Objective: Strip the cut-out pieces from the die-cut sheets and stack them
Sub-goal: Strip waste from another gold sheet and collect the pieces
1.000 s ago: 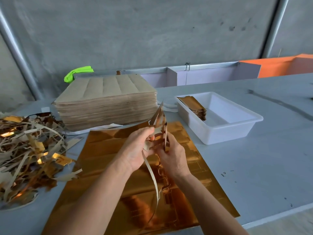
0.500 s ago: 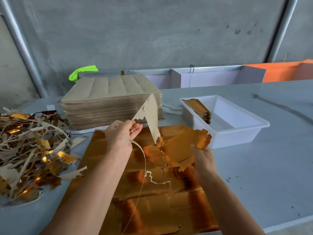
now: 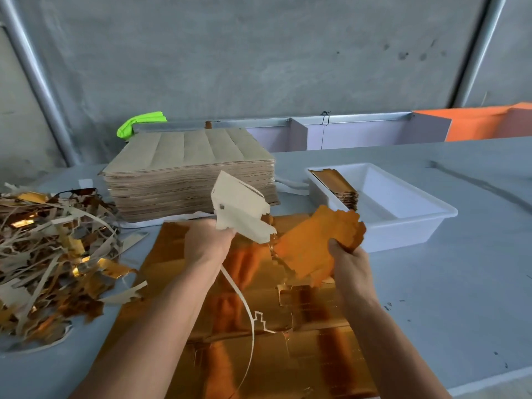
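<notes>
Gold scrap heap (image 3: 51,254) left, white tub (image 3: 403,226) right, perhaps part-filled.

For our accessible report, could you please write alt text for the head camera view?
Two hands pull apart die-cut card over a gold sheet: the left hand grips beige waste trim, the right hand a gold cut-out piece. Scrap pile left, white tray right.

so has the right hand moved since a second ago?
Yes. The right hand, gripping the gold cut-out piece, has swung right, away from the left hand and toward the white plastic tray.
</notes>
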Available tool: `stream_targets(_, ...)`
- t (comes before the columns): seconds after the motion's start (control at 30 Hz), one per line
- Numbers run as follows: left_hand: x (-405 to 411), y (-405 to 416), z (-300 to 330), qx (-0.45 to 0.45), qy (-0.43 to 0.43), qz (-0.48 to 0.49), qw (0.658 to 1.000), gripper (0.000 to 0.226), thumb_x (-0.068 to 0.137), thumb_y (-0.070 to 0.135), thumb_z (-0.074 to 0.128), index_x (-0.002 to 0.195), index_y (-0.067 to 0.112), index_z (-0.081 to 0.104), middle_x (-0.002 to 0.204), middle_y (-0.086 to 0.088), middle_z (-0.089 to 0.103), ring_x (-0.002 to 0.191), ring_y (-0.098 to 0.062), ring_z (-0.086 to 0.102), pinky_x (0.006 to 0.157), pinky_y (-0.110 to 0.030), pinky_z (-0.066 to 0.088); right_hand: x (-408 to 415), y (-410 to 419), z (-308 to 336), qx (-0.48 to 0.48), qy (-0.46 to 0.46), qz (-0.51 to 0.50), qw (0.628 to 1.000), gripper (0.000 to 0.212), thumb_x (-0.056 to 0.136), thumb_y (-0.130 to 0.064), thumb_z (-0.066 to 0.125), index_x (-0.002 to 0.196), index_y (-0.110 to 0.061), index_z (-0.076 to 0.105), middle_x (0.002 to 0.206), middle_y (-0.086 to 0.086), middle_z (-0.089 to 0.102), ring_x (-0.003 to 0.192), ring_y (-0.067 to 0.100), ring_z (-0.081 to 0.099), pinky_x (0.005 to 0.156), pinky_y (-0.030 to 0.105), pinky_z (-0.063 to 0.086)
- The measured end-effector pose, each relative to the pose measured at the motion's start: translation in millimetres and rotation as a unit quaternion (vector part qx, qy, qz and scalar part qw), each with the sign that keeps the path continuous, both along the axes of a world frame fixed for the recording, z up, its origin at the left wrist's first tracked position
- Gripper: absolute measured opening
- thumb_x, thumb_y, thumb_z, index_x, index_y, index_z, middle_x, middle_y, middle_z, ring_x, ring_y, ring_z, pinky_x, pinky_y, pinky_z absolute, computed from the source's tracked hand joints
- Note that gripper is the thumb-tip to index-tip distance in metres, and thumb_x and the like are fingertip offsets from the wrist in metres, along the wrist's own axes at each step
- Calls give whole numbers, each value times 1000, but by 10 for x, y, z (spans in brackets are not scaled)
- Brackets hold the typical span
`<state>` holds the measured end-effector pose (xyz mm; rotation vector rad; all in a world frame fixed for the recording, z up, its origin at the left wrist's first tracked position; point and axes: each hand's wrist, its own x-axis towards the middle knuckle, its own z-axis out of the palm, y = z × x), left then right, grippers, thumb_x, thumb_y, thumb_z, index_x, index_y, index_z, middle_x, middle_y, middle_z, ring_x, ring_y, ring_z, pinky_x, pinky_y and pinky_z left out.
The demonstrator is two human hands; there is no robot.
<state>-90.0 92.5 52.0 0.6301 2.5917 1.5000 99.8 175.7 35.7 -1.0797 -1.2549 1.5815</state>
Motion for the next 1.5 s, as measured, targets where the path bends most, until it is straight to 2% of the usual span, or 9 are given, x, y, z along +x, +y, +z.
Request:
stream_targets(0.17,-48,-42,-41,-13,59,13,998,26,85,18,63,60,23,55,65,3,62,55,-13,58,48,-24,46,128,74,45,-25,3,-105,994,16,99,-20,45,90,-14,57,80,5,59,72,18,57,55,30,45)
stream_targets(0.27,-74,-49,-27,5,83,33,996,24,84,16,58,60,17,57,64,-4,63,50,-16,52,44,-23,36,108,49,4,-38,-37,-48,997,13,101,-17,41,99,-13,53,96,16,57,91,32,58,85,49,51)
stream_targets(0.33,-56,-38,-27,22,96,28,995,20,87,15,54,68,12,60,72,-7,65,51,-14,50,44,-22,33,114,58,-9,-60,-34,-48,996,7,101,-17,41,100,-14,47,90,5,55,82,23,55,80,44,48)
stream_targets(0.53,390,100,-406,109,-82,-61,989,16,97,19,50,111,22,57,79,3,59,72,-17,66,68,-38,60,39,37,-96,-60,-73,-43,995,16,101,-16,41,91,-15,53,114,24,52,112,39,52,96,50,45)
stream_targets(0.77,411,145,-732,67,-59,-39,995,16,95,14,53,104,6,64,93,-6,67,84,-17,67,64,-22,52,343,288,-95,-30,-74,-133,988,23,98,-9,39,80,-16,51,76,1,54,65,17,53,52,30,45)
stream_targets(0.9,494,113,-665,96,-36,-49,994,7,92,17,58,97,15,63,101,-6,69,89,-17,67,70,-26,57,443,387,-97,66,-127,-154,978,23,100,-16,40,78,-13,49,65,1,42,53,15,38,48,27,33)
stream_targets(1.2,673,39,-122,208,6,-242,948,12,92,19,58,90,29,64,92,-3,66,77,-6,65,62,-20,55,-72,18,21,287,-154,-28,945,17,100,-17,39,98,-15,56,80,1,60,71,15,63,60,29,54)
stream_targets(1.33,744,49,-3,194,-45,-293,935,14,91,16,60,85,8,69,83,-18,67,83,-36,62,76,-46,53,-218,-140,9,398,-123,66,907,22,99,-11,42,112,-17,59,78,-15,58,69,-9,58,56,6,42)
stream_targets(1.5,750,8,65,190,-74,-303,931,16,90,14,58,80,10,71,79,-14,69,81,-34,64,76,-43,54,-223,-135,-95,468,-148,143,859,33,93,-8,52,125,-17,52,109,-3,64,102,10,59,85,26,52)
